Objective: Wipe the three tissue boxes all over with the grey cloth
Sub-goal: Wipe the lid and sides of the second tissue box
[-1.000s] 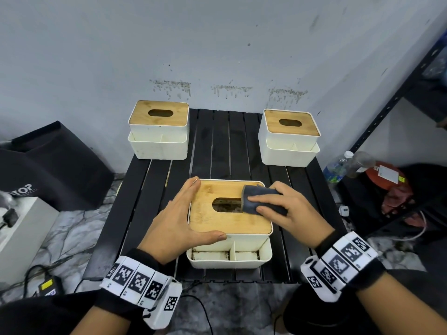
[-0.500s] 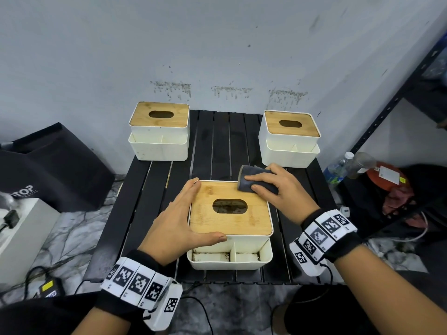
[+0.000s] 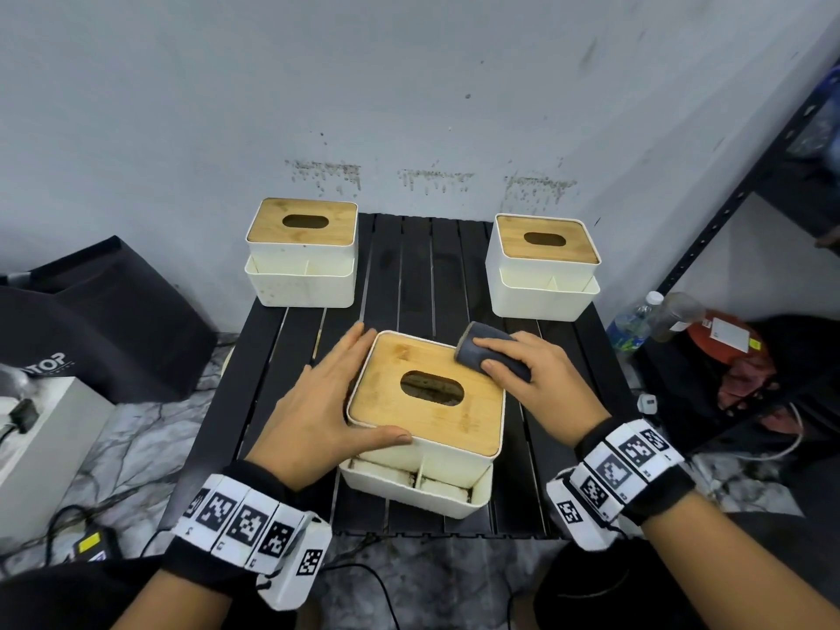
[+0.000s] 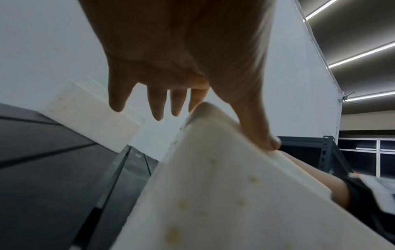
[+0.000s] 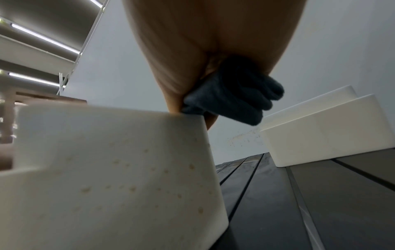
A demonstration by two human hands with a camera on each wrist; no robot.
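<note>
The near tissue box, white with a bamboo lid and stained sides, sits turned at an angle on the black slatted table. My left hand lies flat against its left side, fingers straight, thumb along the front top edge. My right hand grips the folded grey cloth at the lid's far right corner; the cloth bulges out of the palm. Two more tissue boxes stand at the back left and back right.
A black bag and a white unit stand on the floor to the left. A black metal shelf rises on the right, with plastic bottles and red items beneath it. Cables lie on the marble floor.
My right hand slid the cloth from beside the lid's slot to its far right corner. The near box has turned clockwise under my left hand.
</note>
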